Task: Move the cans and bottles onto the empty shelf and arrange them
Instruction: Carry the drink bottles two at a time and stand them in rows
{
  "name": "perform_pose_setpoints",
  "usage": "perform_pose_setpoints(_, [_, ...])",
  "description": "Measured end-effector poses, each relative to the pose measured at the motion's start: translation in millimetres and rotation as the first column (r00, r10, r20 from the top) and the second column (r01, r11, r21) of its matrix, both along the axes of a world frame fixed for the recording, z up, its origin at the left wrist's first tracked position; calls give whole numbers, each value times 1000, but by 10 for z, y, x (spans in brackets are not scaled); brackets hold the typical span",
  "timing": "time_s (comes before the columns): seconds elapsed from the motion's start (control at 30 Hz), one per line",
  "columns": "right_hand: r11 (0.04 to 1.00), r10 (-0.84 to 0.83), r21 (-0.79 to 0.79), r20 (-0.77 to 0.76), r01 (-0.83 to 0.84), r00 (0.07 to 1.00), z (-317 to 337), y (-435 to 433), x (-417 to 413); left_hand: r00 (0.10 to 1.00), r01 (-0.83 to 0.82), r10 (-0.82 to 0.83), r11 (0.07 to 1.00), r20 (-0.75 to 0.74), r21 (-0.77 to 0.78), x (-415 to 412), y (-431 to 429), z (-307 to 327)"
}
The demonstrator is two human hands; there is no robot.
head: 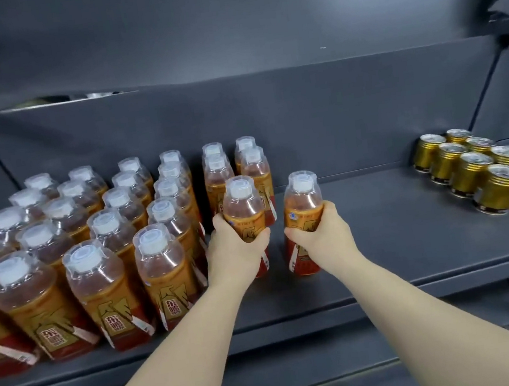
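Left hand (238, 248) curls around one bottle (243, 205); right hand (318, 233) curls around a second bottle (304, 205), both upright at the shelf (398, 238), just right of the bottle rows (108, 244). Cans (470, 174) stand far right. Likely full, heavy, slick: grip mid-body, not cap.

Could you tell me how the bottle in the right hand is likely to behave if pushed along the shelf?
The bottle in the right hand looks full of amber liquid, so it is probably heavy for its size. Being tall and narrow, it may tip if pushed near the cap; pushing low seems safer. Its glossy wrap could feel slippery.
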State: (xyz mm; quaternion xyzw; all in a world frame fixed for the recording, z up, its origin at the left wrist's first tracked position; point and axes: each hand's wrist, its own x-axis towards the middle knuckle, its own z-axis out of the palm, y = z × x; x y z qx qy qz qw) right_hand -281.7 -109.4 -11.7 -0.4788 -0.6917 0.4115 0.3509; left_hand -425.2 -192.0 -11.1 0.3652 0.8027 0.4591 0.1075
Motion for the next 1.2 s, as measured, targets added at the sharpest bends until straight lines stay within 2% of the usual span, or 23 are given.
perform_pose_setpoints(0.2, [998, 56, 28, -6, -56, 998, 7, 282, -371, 996, -84, 85, 996, 22, -25, -243, 253, -42])
perform_pose_setpoints(0.57, [984, 176, 42, -71, -173, 982, -42, 456, -723, 991, -133, 132, 991, 34, 24, -395, 415, -132])
perform_pose_setpoints(0.83, [983, 181, 59, -86, -176, 980, -196, 559, -698, 977, -199, 196, 980, 85, 28, -381, 486, -212])
perform_pose_setpoints(1.03, [985, 170, 46, -52, -168, 984, -220, 562, -744, 978, -202, 204, 978, 34, -41, -365, 497, -278])
perform_pose_setpoints(1.2, [983, 181, 49, -62, -179, 981, -240, 601, -773, 982, -182, 184, 983, 44, -36, -411, 538, -282])
